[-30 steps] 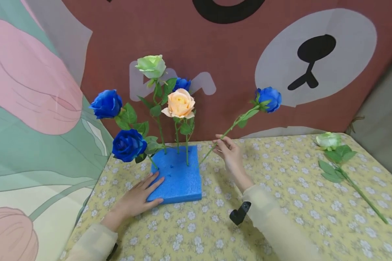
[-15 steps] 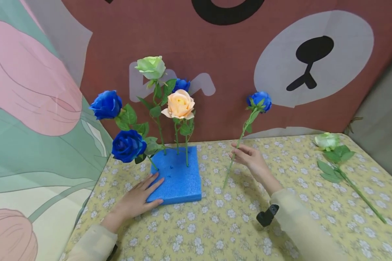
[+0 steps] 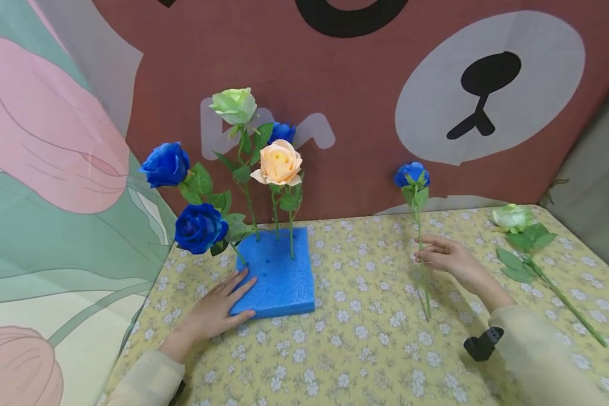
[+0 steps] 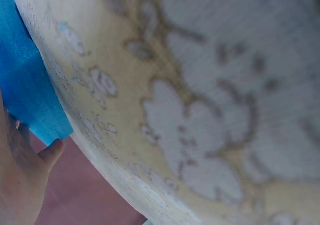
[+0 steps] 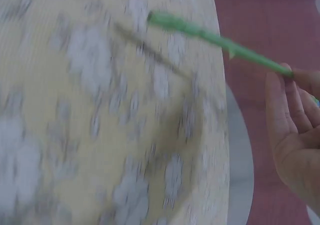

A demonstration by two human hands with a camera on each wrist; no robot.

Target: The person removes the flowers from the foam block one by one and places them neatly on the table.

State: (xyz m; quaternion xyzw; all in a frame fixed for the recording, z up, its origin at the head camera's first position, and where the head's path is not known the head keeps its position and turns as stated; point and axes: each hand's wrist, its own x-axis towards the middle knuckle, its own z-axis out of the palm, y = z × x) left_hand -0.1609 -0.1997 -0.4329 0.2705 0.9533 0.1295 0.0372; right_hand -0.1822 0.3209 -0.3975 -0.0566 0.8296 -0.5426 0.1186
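Right hand (image 3: 454, 260) pinching rose (image 3: 412, 176), lower stem (image 5: 210, 36) blurred

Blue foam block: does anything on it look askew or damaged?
Yes: the front blue rose leans left past the edge of the blue foam block, while the peach rose stands nearly upright. Small dark marks, possibly stem holes, show on its top.

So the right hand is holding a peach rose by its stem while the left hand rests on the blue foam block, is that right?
Not quite: the rose in the right hand is blue, not peach, as the head view shows. The left hand does rest on the blue foam block.
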